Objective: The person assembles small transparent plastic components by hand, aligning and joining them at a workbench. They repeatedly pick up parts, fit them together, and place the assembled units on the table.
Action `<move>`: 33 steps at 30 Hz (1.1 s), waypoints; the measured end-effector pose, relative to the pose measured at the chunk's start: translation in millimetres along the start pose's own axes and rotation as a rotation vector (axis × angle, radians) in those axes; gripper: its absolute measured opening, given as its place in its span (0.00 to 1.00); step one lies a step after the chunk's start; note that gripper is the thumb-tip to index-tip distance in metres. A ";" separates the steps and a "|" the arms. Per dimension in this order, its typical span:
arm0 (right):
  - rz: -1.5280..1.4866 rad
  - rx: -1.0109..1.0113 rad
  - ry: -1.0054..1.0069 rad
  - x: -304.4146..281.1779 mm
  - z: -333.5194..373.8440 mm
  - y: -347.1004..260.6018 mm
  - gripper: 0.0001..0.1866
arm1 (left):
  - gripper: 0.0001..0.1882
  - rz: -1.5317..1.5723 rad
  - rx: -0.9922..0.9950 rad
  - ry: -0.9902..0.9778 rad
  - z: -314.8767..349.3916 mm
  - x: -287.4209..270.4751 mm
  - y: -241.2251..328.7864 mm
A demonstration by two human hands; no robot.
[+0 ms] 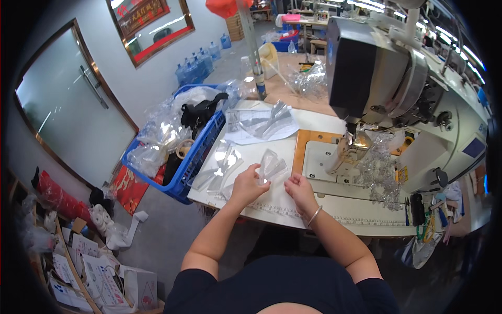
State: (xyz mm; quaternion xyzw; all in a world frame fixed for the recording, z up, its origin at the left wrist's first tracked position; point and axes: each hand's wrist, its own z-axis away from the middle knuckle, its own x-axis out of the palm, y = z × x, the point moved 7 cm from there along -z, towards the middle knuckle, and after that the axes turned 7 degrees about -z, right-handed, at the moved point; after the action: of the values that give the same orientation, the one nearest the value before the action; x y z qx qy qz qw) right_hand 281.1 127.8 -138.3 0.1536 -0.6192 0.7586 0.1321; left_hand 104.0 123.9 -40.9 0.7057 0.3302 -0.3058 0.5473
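A clear plastic bow-shaped piece [273, 165] lies on the white sewing table, just beyond my hands. My left hand [250, 187] is at its near left edge, with thumb and forefinger apart around that edge. To the right, my right hand [301, 194] has its fingertips pressed together; whatever they may pinch is too small to make out. More clear plastic pieces [224, 166] lie left of my left hand. Behind them, another folded clear piece [269, 121] rests on white paper sheets [246, 137].
A sewing machine [361, 68] stands on the right, with a heap of shiny clear scraps [384, 175] beside its needle area. A blue basket [191, 180] full of plastic film adjoins the table's left edge. Scissors and tools [426, 209] hang at the right edge.
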 end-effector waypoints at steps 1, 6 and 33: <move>-0.075 0.093 -0.010 12.0 15.6 -15.4 0.20 | 0.30 0.149 -0.075 0.006 3.9 -12.7 3.7; -0.013 -0.316 -0.186 52.6 65.8 -121.2 0.16 | 0.26 0.789 -0.004 0.000 24.7 -29.4 48.3; 0.305 -0.801 -0.088 47.0 104.8 -174.8 0.09 | 0.24 1.252 0.090 0.091 59.6 1.2 97.1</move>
State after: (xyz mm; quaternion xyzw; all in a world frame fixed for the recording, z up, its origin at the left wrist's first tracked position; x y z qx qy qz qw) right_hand 313.5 60.2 57.0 0.0291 -0.8854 0.4621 0.0414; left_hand 178.3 48.3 0.7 0.7999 -0.1359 0.0892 0.5777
